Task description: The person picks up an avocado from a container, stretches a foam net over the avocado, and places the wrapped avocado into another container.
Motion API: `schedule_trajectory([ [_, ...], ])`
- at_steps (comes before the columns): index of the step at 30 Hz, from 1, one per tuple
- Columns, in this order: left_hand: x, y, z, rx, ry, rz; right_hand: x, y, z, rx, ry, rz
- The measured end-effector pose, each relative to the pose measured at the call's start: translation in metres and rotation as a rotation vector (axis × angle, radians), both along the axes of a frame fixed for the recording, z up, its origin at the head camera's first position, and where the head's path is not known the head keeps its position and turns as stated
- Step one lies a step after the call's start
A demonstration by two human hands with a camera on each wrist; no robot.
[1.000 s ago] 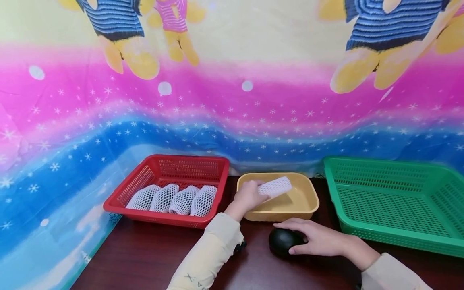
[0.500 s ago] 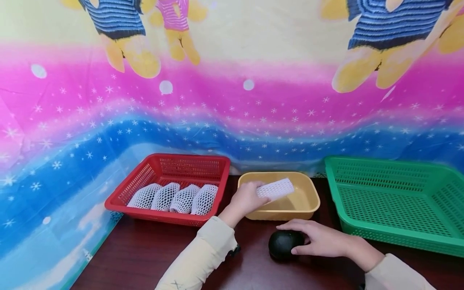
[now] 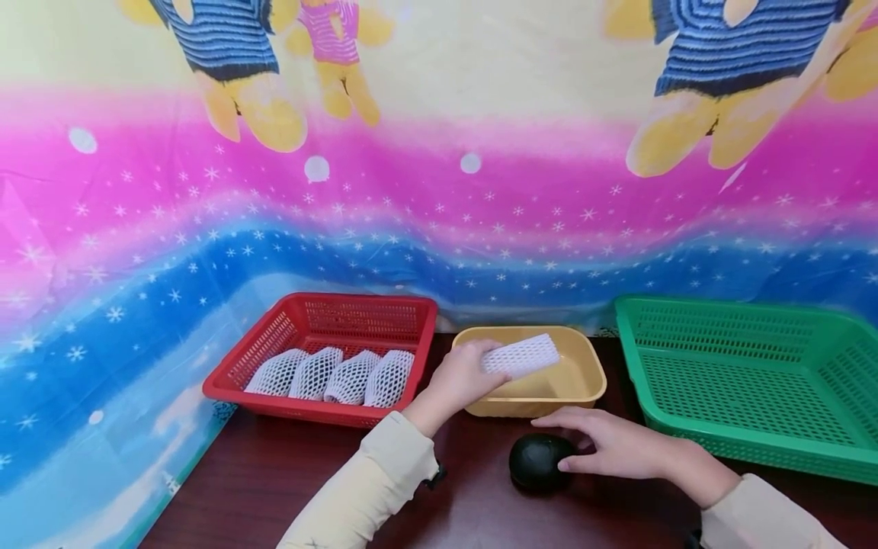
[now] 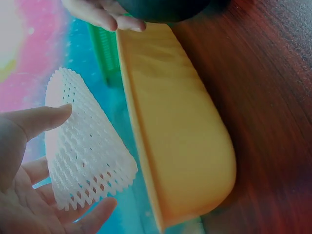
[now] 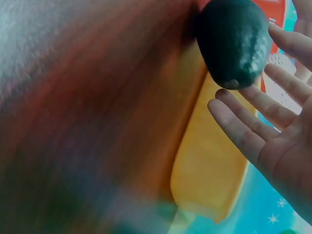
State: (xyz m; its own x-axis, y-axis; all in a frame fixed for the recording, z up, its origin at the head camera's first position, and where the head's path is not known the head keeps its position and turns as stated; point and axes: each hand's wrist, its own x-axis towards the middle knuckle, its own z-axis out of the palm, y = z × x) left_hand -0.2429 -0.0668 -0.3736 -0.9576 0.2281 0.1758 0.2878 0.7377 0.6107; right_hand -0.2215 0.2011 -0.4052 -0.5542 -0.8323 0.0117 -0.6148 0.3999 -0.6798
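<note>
My left hand (image 3: 458,377) pinches a white foam net sleeve (image 3: 523,356) above the yellow tub (image 3: 531,409). In the left wrist view the thumb lies on one side of the foam net sleeve (image 4: 87,146) and the fingers are behind it. A dark green avocado (image 3: 538,463) rests on the table in front of the tub. My right hand (image 3: 610,446) is at the avocado's right side, thumb and fingers spread and fairly straight. In the right wrist view the fingertips are close to the avocado (image 5: 234,44); whether they touch it I cannot tell.
At the left stands a red basket (image 3: 312,409) holding several net-wrapped items (image 3: 351,376) in a row. A green basket (image 3: 761,446) stands on the right. Behind them hangs a patterned cloth (image 3: 466,252); all stand on a dark wooden table (image 3: 302,465).
My right hand has loosened from the avocado and drawn slightly to the right. The left forearm has swung a little to the left while its hand keeps the foam net sleeve over the tub.
</note>
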Motion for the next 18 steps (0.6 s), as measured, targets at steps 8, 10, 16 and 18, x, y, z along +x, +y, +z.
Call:
schedule_trajectory([
  [8, 0.012, -0.007, 0.011, 0.019, 0.022, -0.035, 0.001, 0.009, 0.016, -0.093, 0.181, -0.040],
  [10, 0.015, -0.010, 0.012, 0.022, 0.029, -0.043, 0.002, 0.011, 0.020, -0.122, 0.226, -0.061],
  [16, 0.025, -0.020, 0.015, 0.025, 0.052, -0.067, 0.006, 0.015, 0.028, -0.209, 0.376, -0.121],
  [18, 0.028, -0.023, 0.015, 0.040, 0.056, -0.080, 0.007, 0.015, 0.030, -0.251, 0.411, -0.139],
])
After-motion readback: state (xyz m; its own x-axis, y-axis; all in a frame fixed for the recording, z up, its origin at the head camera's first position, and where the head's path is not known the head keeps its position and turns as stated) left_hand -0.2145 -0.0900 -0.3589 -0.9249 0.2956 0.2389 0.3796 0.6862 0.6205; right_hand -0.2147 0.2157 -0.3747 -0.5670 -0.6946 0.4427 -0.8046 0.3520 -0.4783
